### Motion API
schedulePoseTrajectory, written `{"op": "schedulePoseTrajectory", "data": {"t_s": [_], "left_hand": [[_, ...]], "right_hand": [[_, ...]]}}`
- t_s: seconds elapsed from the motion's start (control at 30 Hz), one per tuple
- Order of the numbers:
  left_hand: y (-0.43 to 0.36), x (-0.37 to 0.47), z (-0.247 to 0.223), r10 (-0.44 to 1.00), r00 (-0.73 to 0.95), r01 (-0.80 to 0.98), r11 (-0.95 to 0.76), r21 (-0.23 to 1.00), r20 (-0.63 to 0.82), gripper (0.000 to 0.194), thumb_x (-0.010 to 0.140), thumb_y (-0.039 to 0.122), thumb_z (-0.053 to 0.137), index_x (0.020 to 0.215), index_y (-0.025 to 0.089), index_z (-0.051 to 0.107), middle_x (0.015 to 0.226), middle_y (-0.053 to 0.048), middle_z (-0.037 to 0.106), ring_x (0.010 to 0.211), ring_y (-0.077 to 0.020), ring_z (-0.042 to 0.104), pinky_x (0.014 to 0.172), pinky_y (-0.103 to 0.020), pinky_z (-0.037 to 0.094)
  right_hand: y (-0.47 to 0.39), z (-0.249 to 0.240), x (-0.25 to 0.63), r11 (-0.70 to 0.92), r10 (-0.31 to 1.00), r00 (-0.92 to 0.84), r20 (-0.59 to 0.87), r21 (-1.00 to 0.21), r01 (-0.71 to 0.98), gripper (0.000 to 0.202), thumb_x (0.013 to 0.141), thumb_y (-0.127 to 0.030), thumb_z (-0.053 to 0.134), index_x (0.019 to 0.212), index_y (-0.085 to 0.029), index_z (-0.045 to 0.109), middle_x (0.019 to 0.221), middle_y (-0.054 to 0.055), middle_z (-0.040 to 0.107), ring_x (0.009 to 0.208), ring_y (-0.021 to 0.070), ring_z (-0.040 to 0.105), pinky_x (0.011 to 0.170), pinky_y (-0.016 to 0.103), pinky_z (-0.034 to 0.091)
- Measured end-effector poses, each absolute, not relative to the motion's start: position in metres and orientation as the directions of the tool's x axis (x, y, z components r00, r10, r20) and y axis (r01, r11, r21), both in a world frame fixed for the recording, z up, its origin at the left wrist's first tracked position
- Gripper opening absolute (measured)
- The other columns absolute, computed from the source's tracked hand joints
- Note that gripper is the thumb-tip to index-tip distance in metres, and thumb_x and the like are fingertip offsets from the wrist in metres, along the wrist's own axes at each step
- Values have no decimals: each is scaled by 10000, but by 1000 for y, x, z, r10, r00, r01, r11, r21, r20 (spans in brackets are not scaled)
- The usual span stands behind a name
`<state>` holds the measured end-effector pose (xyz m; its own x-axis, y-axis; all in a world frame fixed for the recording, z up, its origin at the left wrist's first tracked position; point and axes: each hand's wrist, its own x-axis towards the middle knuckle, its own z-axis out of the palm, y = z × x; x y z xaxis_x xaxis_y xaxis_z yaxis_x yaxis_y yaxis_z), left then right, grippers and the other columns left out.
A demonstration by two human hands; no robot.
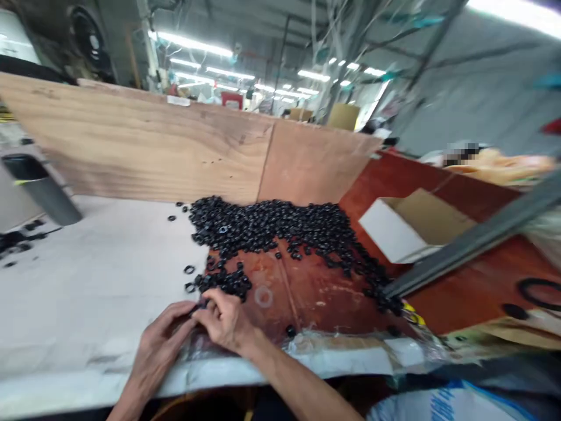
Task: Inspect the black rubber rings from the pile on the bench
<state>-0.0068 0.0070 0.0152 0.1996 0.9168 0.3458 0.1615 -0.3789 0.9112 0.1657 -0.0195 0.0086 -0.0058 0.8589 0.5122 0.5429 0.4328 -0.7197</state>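
Small black plastic rings (272,225) lie in a long pile against the wooden board, and a smaller heap of rings (225,282) sits just beyond my hands. My left hand (160,336) and my right hand (225,320) meet near the table's front edge, fingertips pinched together. Between them shows a small black ring (199,306), mostly covered by the fingers. A few loose rings (189,269) rest on the white surface beside the smaller heap.
A wooden board (175,146) walls off the back. At left stands a dark grey cylinder (55,196). A slanted metal bar (473,240) crosses the right side, near an open cardboard box (390,231). Clear plastic and tape cover the front edge (342,354).
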Motion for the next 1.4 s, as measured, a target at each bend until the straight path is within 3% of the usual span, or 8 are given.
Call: {"op": "schedulePoseTrajectory", "data": {"t_s": [0.13, 0.3, 0.47, 0.63, 0.87, 1.1, 1.3, 1.4], "left_hand": [[4, -8, 13, 908, 274, 105, -357, 928, 318, 231, 857, 364, 744, 1009, 190, 742, 1053, -71, 756, 971, -223, 740, 906, -363, 634], [2, -12, 8, 846, 340, 82, -463, 883, 412, 179, 900, 270, 709, 1063, 199, 729, 1085, -78, 731, 1033, -202, 711, 958, -373, 589], [1, -10, 8, 845, 332, 71, -466, 882, 420, 169, 910, 253, 699, 1071, 213, 732, 1095, -77, 722, 1037, -197, 703, 947, -367, 583], [1, -10, 7, 876, 285, 58, -422, 905, 390, 167, 901, 248, 711, 1061, 202, 721, 1081, -72, 717, 1029, -197, 701, 965, -372, 576], [0, -11, 3, 869, 294, 37, -426, 904, 398, 182, 908, 268, 714, 1078, 202, 713, 1098, -82, 714, 1047, -203, 700, 968, -378, 579], [2, -10, -1, 853, 310, 37, -451, 892, 419, 209, 913, 269, 719, 1116, 223, 725, 1099, -73, 719, 1042, -196, 705, 979, -379, 580], [0, -10, 7, 892, 286, -1, -366, 930, 351, 184, 896, 288, 737, 1054, 192, 733, 1056, -78, 724, 1000, -201, 715, 919, -353, 598], [-1, -11, 7, 873, 309, 23, -404, 915, 378, 191, 908, 280, 722, 1080, 199, 730, 1081, -79, 722, 1023, -201, 707, 950, -365, 581]], "right_hand": [[-23, 16, 170, 539, 819, -82, 568, -713, 449, 194, 963, -255, 563, 1060, -168, 706, 861, 77, 717, 724, 175, 659, 685, 265, 519], [-24, 8, 168, 464, 865, -57, 499, -751, 470, 292, 1018, -264, 524, 778, -193, 673, 666, 19, 659, 591, 145, 615, 627, 251, 493], [-27, 13, 166, 418, 893, -1, 450, -829, 373, 150, 987, -307, 568, 975, -202, 675, 739, 20, 667, 569, 147, 628, 559, 247, 517], [-29, 22, 169, 480, 863, -34, 505, -797, 367, 130, 928, -239, 616, 1001, -200, 717, 948, 73, 707, 810, 193, 685, 700, 290, 566], [-26, 21, 169, 504, 851, -46, 524, -788, 354, 190, 954, -200, 594, 1048, -207, 760, 979, 89, 734, 925, 221, 699, 822, 351, 581], [-25, 6, 166, 384, 912, 23, 410, -871, 305, 129, 973, -310, 606, 1002, -211, 683, 779, 19, 693, 558, 151, 673, 552, 259, 562], [-28, 15, 170, 449, 887, -82, 454, -807, 385, 162, 971, -277, 580, 1066, -195, 683, 816, 42, 708, 619, 166, 673, 606, 273, 544], [-26, 13, 170, 449, 881, -80, 466, -771, 452, 183, 992, -285, 562, 885, -198, 683, 702, 19, 672, 558, 148, 615, 572, 259, 490]]}}
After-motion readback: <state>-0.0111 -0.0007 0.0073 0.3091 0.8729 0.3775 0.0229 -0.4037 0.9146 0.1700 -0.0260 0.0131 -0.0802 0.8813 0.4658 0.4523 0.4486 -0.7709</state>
